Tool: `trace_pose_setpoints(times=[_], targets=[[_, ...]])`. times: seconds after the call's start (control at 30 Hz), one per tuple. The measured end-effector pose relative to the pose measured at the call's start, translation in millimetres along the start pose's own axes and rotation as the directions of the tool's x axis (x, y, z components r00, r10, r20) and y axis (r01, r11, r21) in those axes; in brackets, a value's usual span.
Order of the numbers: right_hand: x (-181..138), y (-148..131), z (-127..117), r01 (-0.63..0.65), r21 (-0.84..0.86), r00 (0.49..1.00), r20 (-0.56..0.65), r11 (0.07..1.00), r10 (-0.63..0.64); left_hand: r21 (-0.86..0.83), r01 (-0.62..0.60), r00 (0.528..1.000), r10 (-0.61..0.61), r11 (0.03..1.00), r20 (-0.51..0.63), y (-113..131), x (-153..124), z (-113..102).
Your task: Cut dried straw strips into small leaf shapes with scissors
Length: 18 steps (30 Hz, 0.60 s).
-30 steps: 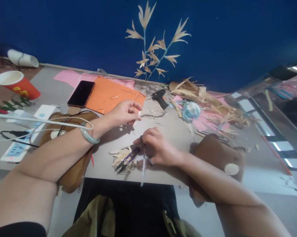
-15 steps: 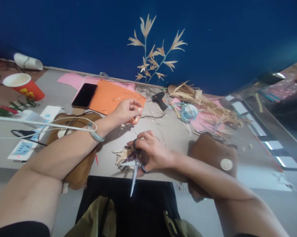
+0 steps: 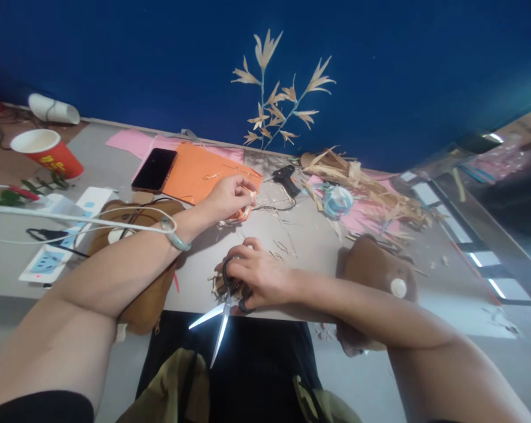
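My right hand (image 3: 256, 275) grips the black handles of a pair of scissors (image 3: 219, 320) at the near table edge; the blades are spread apart and point down over my lap. Under that hand lies a small heap of pale straw cuttings (image 3: 218, 282). My left hand (image 3: 230, 197), with a pale green bangle (image 3: 176, 237) on the wrist, reaches farther across the table. Its fingers pinch a small pale piece by the corner of an orange sheet (image 3: 203, 171).
A black phone (image 3: 154, 168) lies on orange and pink paper. A glue gun (image 3: 287, 176), a tape roll (image 3: 337, 201) and dried leaves (image 3: 371, 185) sit at the far right. Brown pads (image 3: 375, 270) flank me. A red cup (image 3: 44, 151) and power strip (image 3: 60, 247) stand left.
My right hand has drawn the scissors toward the near edge and leftward, and the blades have gone from closed to spread. The left hand has stayed pinching at the orange sheet's corner.
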State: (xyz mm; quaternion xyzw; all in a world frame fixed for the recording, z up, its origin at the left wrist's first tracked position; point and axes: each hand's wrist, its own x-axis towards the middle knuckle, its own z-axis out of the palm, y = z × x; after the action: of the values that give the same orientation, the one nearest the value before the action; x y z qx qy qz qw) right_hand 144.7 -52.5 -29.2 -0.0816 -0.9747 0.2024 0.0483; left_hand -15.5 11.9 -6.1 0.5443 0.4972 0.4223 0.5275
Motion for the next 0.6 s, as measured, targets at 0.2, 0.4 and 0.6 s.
trace_pose_setpoints(times=[0.2, 0.4, 0.6], targets=[[-5.1, 0.4, 0.3, -0.006, -0.015, 1.000, 0.004, 1.000, 0.006, 0.008, -0.018, 1.000, 0.018, 1.000, -0.021, 0.6, -0.5, -0.5], [1.2, 6.8, 5.4, -0.025, -0.032, 0.999, -0.037, 0.999, 0.023, -0.030, -0.038, 0.997, 0.036, 0.999, -0.071, -1.9, 3.0, -3.3], [9.8, 13.8, 12.3, -0.074, -0.026, 0.993, -0.094, 0.997, 0.071, -0.032, -0.070, 0.994, 0.067, 0.997, -0.084, -4.4, 4.5, -3.9]])
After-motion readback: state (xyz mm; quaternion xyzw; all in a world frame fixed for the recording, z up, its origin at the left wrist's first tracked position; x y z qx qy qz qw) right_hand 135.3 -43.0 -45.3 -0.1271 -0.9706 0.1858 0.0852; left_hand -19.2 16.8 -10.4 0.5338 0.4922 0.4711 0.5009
